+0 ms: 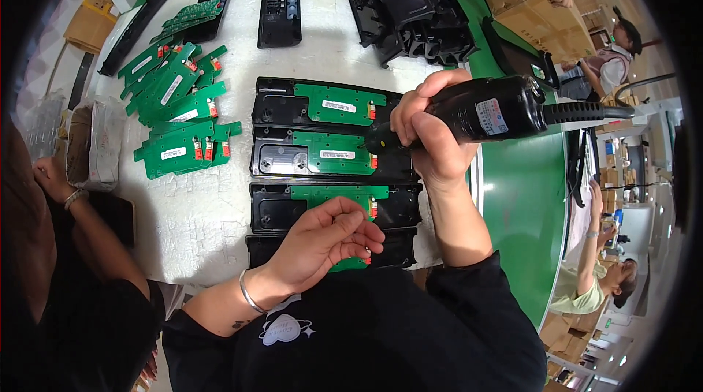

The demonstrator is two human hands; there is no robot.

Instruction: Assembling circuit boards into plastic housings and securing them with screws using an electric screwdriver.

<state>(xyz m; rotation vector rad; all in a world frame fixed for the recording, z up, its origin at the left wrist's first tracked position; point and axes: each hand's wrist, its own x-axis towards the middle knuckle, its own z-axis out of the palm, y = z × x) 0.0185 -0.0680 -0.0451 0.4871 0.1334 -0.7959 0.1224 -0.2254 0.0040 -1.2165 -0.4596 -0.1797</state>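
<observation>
Item: electric screwdriver, black, thick-bodied, lying in the grip of the right hand; fingers wrapped round its front part, thumb along the near side. Nose pointing left, at the right end of the second circuit board; contact cannot be told. Cord leaving the rear end to the right.

Item: left hand, fingers curled, thumb against the forefinger; whether anything small is pinched there cannot be told. Position: above the third casing and the fourth casing, hiding part of both and of the boards in them.

Item: four black casings in a column, each with a green board. The screwdriver and right hand cover the right ends of the top casing and second casing.

Surroundings: white tabletop; loose pile of green boards left of the column; black panels along the far edge; stacked black panels at far right; open box at left, another person's hand beside it.
</observation>
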